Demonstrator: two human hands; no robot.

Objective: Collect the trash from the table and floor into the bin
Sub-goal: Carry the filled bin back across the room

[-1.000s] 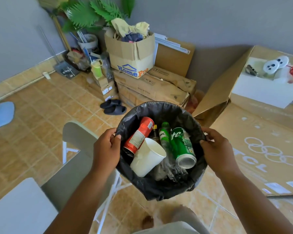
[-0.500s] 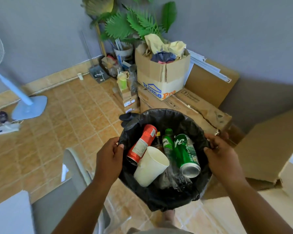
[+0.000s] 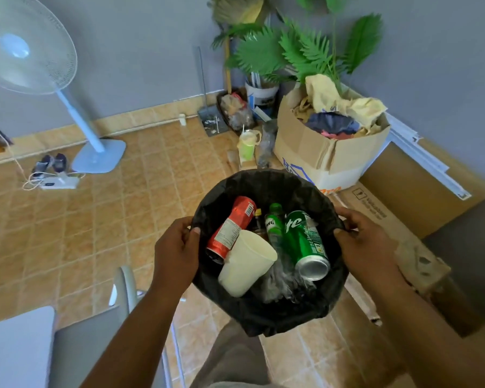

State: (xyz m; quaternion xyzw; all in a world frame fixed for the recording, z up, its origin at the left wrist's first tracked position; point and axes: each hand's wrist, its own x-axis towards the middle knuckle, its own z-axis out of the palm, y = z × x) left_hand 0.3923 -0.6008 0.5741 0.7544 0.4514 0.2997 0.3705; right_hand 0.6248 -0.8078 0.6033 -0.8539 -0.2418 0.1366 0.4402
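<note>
A round bin (image 3: 266, 180) lined with a black bag was held up above the tiled floor (image 3: 129, 219), in front of the person. Inside it lay a red can (image 3: 231, 226), a white paper cup (image 3: 245, 263) tipped on its side, a green bottle (image 3: 275, 225), a green can (image 3: 305, 243) and some crumpled clear plastic (image 3: 284, 284). The left hand (image 3: 177, 252) was clamped on the bin's left rim, thumb hooked over the edge and fingers wrapped around the outside. The right hand (image 3: 367, 247) gripped the right rim in the same way, so the bin sat between the two hands. Behind it stood a cardboard box (image 3: 319, 152) stuffed with cloth and a leafy green plant (image 3: 297, 49). A standing fan (image 3: 34, 51) stood well apart to the left, and a grey chair (image 3: 95, 345) was at the lower left.
</note>
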